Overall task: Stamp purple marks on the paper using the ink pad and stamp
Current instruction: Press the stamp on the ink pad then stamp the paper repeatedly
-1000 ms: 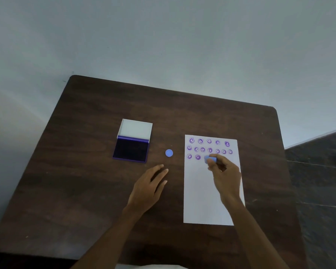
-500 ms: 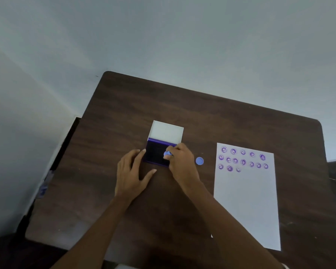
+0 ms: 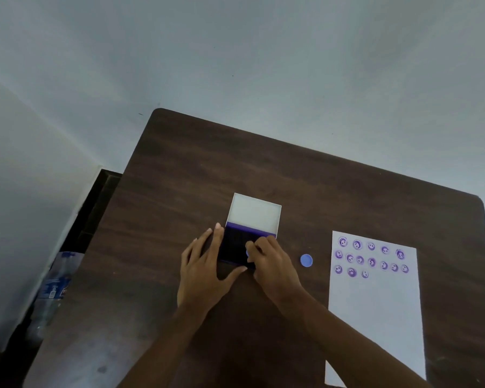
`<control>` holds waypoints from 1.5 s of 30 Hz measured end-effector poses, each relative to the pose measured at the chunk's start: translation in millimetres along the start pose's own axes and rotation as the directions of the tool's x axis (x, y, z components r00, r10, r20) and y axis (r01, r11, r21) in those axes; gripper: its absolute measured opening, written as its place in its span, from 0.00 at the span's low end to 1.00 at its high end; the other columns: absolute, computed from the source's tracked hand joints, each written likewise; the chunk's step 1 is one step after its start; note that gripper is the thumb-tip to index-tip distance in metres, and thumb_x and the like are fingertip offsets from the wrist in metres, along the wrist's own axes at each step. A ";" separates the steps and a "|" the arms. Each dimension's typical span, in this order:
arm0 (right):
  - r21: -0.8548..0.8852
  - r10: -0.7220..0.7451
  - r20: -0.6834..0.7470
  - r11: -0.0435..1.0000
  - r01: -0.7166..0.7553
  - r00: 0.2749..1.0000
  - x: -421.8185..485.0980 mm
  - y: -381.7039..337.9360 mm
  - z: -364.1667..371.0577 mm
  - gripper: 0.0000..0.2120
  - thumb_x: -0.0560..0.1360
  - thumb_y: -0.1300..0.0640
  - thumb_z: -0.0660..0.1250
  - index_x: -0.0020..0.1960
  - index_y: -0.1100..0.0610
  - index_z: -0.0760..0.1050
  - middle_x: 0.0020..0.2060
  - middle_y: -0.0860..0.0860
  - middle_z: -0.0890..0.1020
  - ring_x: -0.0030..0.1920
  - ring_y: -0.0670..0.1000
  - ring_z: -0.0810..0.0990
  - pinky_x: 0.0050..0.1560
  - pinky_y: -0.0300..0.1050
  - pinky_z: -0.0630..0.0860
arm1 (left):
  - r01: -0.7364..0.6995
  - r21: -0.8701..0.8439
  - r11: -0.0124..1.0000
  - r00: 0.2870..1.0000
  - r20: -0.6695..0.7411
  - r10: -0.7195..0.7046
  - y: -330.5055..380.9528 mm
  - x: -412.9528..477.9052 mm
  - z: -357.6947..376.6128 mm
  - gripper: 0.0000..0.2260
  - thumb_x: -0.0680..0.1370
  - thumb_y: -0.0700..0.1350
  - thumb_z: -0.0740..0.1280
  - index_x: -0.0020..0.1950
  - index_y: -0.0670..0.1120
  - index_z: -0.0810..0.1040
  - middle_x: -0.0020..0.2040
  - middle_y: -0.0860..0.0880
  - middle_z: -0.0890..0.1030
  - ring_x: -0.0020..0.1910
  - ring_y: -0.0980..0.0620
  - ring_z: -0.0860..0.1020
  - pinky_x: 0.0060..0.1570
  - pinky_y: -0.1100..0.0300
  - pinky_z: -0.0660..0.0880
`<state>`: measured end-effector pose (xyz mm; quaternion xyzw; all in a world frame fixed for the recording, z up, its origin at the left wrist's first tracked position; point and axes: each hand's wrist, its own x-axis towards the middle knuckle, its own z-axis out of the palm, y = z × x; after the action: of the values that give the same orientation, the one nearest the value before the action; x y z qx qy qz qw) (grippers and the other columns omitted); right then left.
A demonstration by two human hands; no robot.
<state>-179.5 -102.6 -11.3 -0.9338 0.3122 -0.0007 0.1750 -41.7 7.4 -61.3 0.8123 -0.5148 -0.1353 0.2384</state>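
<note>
The open ink pad (image 3: 235, 242) lies mid-table, its dark purple pad facing up and its white lid (image 3: 254, 215) folded back behind it. My right hand (image 3: 269, 264) pinches the small blue stamp (image 3: 247, 252), only a sliver of it showing, and holds it down on the pad's right part. My left hand (image 3: 205, 264) lies flat with fingers spread against the pad's left edge. The white paper (image 3: 375, 312) lies to the right, with three rows of round purple marks (image 3: 371, 259) across its top.
A small round blue cap (image 3: 306, 260) sits on the dark wooden table (image 3: 196, 169) between the ink pad and the paper. A plastic bottle (image 3: 53, 289) stands on the floor past the table's left edge, by the white wall.
My right hand carried the stamp from the paper left to the ink pad, and my left hand moved up to the pad's left side. Since half a second ago both hands have held there.
</note>
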 end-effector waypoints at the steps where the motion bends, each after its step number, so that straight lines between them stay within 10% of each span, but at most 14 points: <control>1: -0.009 -0.003 -0.005 1.000 0.003 1.000 -1.0 -1.2 -1.2 0.24 0.64 0.60 0.78 0.56 0.57 0.74 0.51 0.55 0.79 0.52 0.53 0.78 0.46 0.46 0.81 | -0.004 0.011 1.000 1.000 0.004 0.004 1.2 -0.8 -1.4 0.42 0.73 0.71 0.61 0.80 0.48 0.59 0.78 0.50 0.65 0.76 0.52 0.63 0.73 0.49 0.60; 7: 0.218 0.254 -0.090 0.949 -0.229 0.963 -15.1 -8.1 -5.1 0.13 0.72 0.63 0.70 0.57 0.58 0.76 0.53 0.55 0.78 0.52 0.50 0.77 0.53 0.39 0.76 | -0.016 -0.014 1.000 1.000 0.000 0.016 5.7 -2.3 -3.3 0.42 0.73 0.69 0.62 0.80 0.47 0.59 0.79 0.49 0.64 0.77 0.51 0.62 0.73 0.44 0.65; 12: 0.507 0.592 -0.295 0.762 -0.402 0.750 -86.0 30.6 -38.4 0.05 0.73 0.63 0.70 0.48 0.58 0.82 0.42 0.51 0.81 0.41 0.38 0.76 0.47 0.26 0.70 | -0.154 0.064 0.986 0.984 -0.076 0.159 31.9 -19.4 3.3 0.42 0.72 0.67 0.67 0.79 0.46 0.62 0.75 0.44 0.68 0.70 0.43 0.69 0.67 0.43 0.66; 17: 0.484 0.737 -0.330 0.668 -0.565 0.589 -143.9 105.0 -58.5 0.08 0.71 0.61 0.73 0.49 0.59 0.82 0.43 0.53 0.84 0.40 0.42 0.79 0.44 0.20 0.68 | -0.664 -0.031 0.747 0.747 0.014 0.665 112.0 -54.1 57.2 0.27 0.80 0.59 0.65 0.75 0.49 0.68 0.65 0.49 0.77 0.62 0.48 0.75 0.57 0.48 0.75; 22: 0.608 0.825 -0.277 0.547 -0.575 0.492 -151.7 148.3 -60.9 0.07 0.72 0.58 0.73 0.49 0.59 0.83 0.45 0.54 0.86 0.38 0.43 0.79 0.41 0.20 0.71 | -0.640 -0.093 0.763 0.743 0.175 0.646 134.6 -57.5 89.9 0.28 0.80 0.61 0.63 0.76 0.49 0.68 0.68 0.50 0.76 0.66 0.50 0.73 0.61 0.51 0.73; 39: 0.607 0.835 -0.152 0.501 -0.617 0.529 -145.1 172.5 -47.0 0.13 0.72 0.56 0.72 0.54 0.60 0.82 0.51 0.55 0.85 0.44 0.46 0.80 0.53 0.39 0.76 | -0.654 -0.016 0.757 0.733 0.234 0.638 133.8 -56.4 89.9 0.27 0.78 0.65 0.63 0.70 0.51 0.75 0.71 0.52 0.74 0.67 0.51 0.72 0.62 0.51 0.72; 45: 0.568 0.810 -0.174 0.547 -0.615 0.560 -142.3 170.7 -49.0 0.11 0.72 0.58 0.72 0.52 0.61 0.81 0.50 0.56 0.85 0.41 0.46 0.79 0.50 0.32 0.72 | -0.656 -0.012 0.755 0.730 0.246 0.638 134.2 -56.2 89.7 0.27 0.78 0.66 0.62 0.70 0.51 0.75 0.71 0.52 0.74 0.67 0.51 0.72 0.61 0.51 0.72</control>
<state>-399.0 -162.6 -5.8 -0.6263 0.6936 -0.1983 0.2957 -211.4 -12.0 -68.3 0.5687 -0.7944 -0.1192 0.1768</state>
